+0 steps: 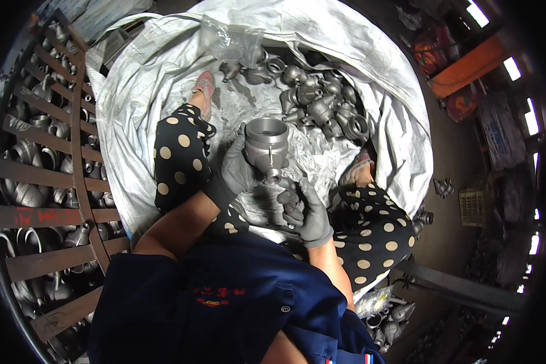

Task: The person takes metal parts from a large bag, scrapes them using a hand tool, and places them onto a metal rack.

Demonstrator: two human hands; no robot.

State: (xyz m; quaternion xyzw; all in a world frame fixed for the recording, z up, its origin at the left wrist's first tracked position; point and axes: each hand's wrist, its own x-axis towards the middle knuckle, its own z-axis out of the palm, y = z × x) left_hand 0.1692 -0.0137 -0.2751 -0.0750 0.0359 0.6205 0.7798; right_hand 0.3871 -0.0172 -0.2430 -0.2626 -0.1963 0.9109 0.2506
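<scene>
A grey metal pipe fitting [266, 145] with a wide round mouth and a small side outlet is held upright in front of me. My left hand [236, 167], in a grey work glove, is wrapped round its left side; part of the fingers is hidden behind it. Just below and right of the small outlet is my right hand [306, 212], gloved too, with curled fingers. Whether anything sits inside those fingers is hidden. Beyond the fitting, a pile of similar metal fittings [321, 106] lies on the white woven bag [394, 103].
My legs in dotted trousers [185, 151] are spread inside the bag. On the left stands a rusty metal crate [36, 173] full of castings. To the right are a yellowish basket [472, 206], an orange beam [470, 67] and loose fittings [444, 187] on the floor.
</scene>
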